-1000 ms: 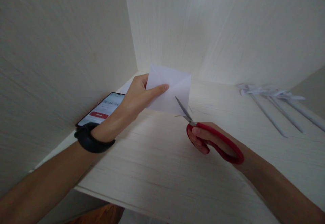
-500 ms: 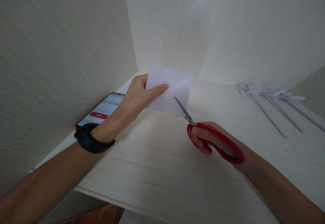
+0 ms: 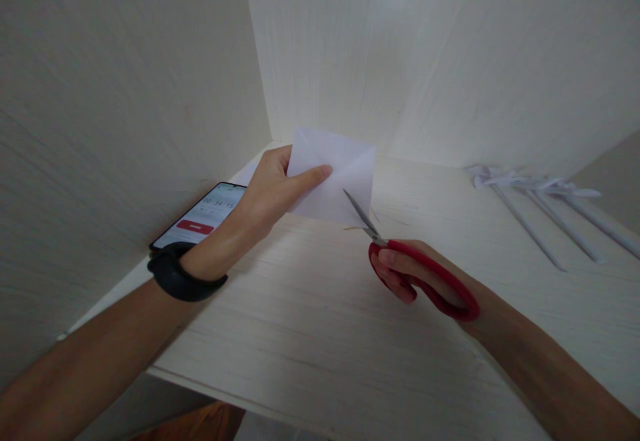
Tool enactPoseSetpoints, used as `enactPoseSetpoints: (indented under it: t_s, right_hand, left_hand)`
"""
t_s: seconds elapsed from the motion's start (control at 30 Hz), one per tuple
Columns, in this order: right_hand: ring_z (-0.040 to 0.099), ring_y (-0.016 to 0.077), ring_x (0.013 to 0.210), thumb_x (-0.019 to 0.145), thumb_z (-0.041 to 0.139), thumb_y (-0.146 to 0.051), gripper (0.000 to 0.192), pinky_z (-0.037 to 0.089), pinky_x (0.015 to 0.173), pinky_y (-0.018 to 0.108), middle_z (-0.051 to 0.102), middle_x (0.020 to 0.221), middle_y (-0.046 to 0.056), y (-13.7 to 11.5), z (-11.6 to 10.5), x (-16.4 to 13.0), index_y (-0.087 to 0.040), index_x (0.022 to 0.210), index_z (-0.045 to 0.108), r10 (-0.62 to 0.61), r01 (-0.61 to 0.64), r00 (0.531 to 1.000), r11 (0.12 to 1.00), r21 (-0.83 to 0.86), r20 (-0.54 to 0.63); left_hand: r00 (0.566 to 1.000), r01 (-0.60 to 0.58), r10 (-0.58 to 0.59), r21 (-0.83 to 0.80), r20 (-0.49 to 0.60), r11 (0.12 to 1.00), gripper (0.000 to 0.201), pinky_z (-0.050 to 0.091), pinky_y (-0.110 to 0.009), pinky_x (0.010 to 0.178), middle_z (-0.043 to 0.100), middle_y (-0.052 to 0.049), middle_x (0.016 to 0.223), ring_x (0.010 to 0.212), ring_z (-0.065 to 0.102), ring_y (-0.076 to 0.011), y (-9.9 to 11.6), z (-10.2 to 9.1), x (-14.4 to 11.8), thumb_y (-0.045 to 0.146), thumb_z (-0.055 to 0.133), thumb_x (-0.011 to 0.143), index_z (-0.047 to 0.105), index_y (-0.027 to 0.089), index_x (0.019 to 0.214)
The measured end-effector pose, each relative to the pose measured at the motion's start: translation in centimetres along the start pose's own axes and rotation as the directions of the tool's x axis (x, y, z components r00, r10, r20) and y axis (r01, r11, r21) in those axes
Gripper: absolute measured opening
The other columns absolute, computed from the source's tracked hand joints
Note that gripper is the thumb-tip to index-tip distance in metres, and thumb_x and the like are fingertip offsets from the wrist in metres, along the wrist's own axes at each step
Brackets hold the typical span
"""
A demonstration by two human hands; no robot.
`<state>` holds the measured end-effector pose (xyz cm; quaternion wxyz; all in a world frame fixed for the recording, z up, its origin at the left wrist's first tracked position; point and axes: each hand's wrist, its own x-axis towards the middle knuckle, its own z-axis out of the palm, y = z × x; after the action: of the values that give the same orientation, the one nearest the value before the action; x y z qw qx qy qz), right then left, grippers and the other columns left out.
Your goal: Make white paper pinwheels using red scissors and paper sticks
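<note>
A square white sheet of paper (image 3: 345,184) with faint diagonal creases is pinched in my left hand (image 3: 273,191), the thumb lying across its front and the other fingers hidden behind. My right hand (image 3: 400,271) is wrapped round the red handles of a pair of scissors (image 3: 427,271). The blades are parted and straddle the paper's lower right corner, one in front of the sheet and the other mostly behind it.
On the left, beside the side wall, lies a phone (image 3: 200,218) with a timer and a red button on its screen. Several white paper pinwheel-like pieces with rolled sticks (image 3: 530,221) lie at the right. The white tabletop (image 3: 310,334) ends at a front edge.
The hands, paper and scissors have hardly moved. The timer on the phone has advanced.
</note>
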<state>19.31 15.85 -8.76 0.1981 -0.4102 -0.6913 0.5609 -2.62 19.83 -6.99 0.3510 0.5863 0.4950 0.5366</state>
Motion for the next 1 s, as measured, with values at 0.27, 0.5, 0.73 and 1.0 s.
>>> enactPoseSetpoints:
  t_s: [0.27,0.5,0.73,1.0]
  right_hand:
    - [0.035,0.0104,0.050,0.086,0.046,-0.062,0.051,0.027,0.052,0.030,0.040,0.054,-0.003,-0.29,0.09,-0.09,-0.022,0.058,0.037,0.019,-0.019,1.000,1.000,0.005,0.016]
    - [0.035,0.0098,0.052,0.089,0.044,-0.060,0.051,0.030,0.053,0.029,0.038,0.054,-0.003,-0.21,0.05,-0.14,-0.021,0.056,0.036,-0.019,0.019,1.000,1.000,-0.007,0.007]
    - [0.034,0.0089,0.049,0.087,0.043,-0.063,0.053,0.028,0.050,0.028,0.038,0.052,-0.003,0.11,0.08,0.11,-0.022,0.055,0.036,-0.022,0.022,1.000,1.000,-0.007,-0.017]
    - [0.035,0.0090,0.046,0.087,0.046,-0.062,0.052,0.027,0.048,0.028,0.039,0.050,-0.003,0.22,-0.02,0.20,-0.021,0.055,0.037,-0.006,0.006,1.000,1.000,0.011,-0.011]
  left_hand:
    - [1.000,0.027,-0.027,0.031,0.010,0.999,0.033,0.052,-0.029,0.061,0.072,-0.007,0.085,0.079,0.066,-0.0246,0.33,-0.03,0.03,0.041,0.071,0.067,0.071,0.017,0.089]
    - [1.000,-0.011,0.011,0.035,0.025,0.999,0.030,0.051,-0.028,0.060,0.071,-0.006,0.084,0.077,0.065,-0.0232,0.39,-0.06,0.10,0.041,0.071,0.069,0.071,0.016,0.086]
    - [0.998,-0.056,0.056,0.031,0.024,0.998,0.030,0.050,-0.027,0.058,0.071,-0.007,0.083,0.075,0.065,-0.0221,0.02,0.01,0.21,0.041,0.069,0.070,0.070,0.015,0.085]
    - [0.998,-0.062,0.062,0.033,0.009,0.997,0.030,0.050,-0.028,0.060,0.071,-0.008,0.084,0.076,0.065,-0.0229,0.16,0.09,0.03,0.039,0.069,0.072,0.070,0.014,0.088]
